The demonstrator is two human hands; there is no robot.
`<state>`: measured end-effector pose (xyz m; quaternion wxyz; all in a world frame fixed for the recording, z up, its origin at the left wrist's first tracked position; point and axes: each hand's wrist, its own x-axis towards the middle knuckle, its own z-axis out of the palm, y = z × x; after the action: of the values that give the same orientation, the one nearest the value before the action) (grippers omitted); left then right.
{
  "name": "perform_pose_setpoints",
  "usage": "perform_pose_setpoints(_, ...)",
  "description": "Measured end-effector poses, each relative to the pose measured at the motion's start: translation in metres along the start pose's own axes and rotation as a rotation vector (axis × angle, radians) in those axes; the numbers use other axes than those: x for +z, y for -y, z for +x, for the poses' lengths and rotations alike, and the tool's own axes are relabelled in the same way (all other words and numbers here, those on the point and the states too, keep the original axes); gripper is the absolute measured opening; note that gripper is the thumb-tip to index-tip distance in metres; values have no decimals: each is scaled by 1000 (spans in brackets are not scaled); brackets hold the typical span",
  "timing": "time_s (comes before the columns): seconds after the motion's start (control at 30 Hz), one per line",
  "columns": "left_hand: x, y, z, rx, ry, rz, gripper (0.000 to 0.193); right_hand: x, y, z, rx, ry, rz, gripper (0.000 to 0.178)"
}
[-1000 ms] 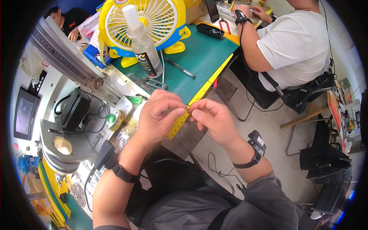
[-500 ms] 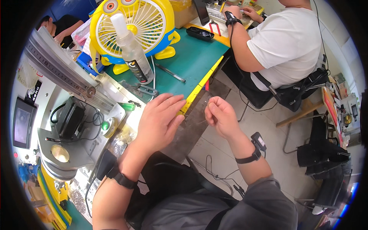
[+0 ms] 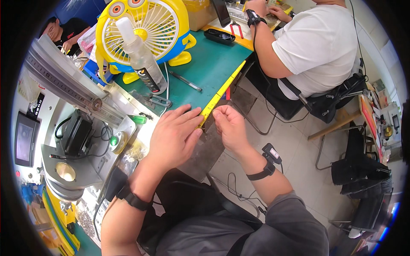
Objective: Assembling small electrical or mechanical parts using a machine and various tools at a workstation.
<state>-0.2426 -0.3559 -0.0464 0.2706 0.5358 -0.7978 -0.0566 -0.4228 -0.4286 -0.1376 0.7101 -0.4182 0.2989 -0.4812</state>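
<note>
My left hand (image 3: 173, 134) is palm down by the near corner of the green-topped table (image 3: 213, 59), its fingers stretched out and lying side by side. The fingertips reach the yellow edge strip (image 3: 223, 90). To their right, past that strip, my right hand (image 3: 230, 127) is closed in a pinch, thumb against forefinger. Whatever lies in the pinch is too fine or too hidden to make out. Beyond the left hand are a metal clip-like tool (image 3: 160, 100) and a black pen (image 3: 186, 81).
A yellow and blue fan (image 3: 143, 32) and a clear spray bottle (image 3: 147, 64) stand on the table. On the left is a bench machine with a ruled metal rail (image 3: 64, 79) and a screen (image 3: 26, 141). A co-worker in a white shirt (image 3: 318, 40) sits at the far right.
My right hand has moved left, closer to my left hand, still pinched. My left hand has shifted slightly left, its fingers still stretched out.
</note>
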Motion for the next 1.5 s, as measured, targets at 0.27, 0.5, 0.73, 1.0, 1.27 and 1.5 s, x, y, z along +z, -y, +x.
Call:
perform_pose_setpoints(0.27, 0, 1, 0, -6, 5, -9, 33, -5, -9, 6, -104, -46, -158, 11)
perform_pose_setpoints(0.5, 0, 0, 0, -18, 7, -13, 33, -33, -17, -4, -215, -64, -463, 10)
perform_pose_setpoints(0.73, -7, -6, 8, -9, 26, -3, 47, -32, -12, -15, -314, -53, -664, 6)
perform_pose_setpoints(1.0, -4, -8, 11, -9, 157, 161, 63, -38, -11, -9, -354, -49, -691, 5)
perform_pose_setpoints(1.27, -1, -7, 10, 12, 130, 174, 62, -40, -6, -10, -338, -40, -672, 4)
perform_pose_setpoints(1.5, -4, -7, 8, 12, 89, 142, 58, -109, 41, -18, 453, 527, 191, 16)
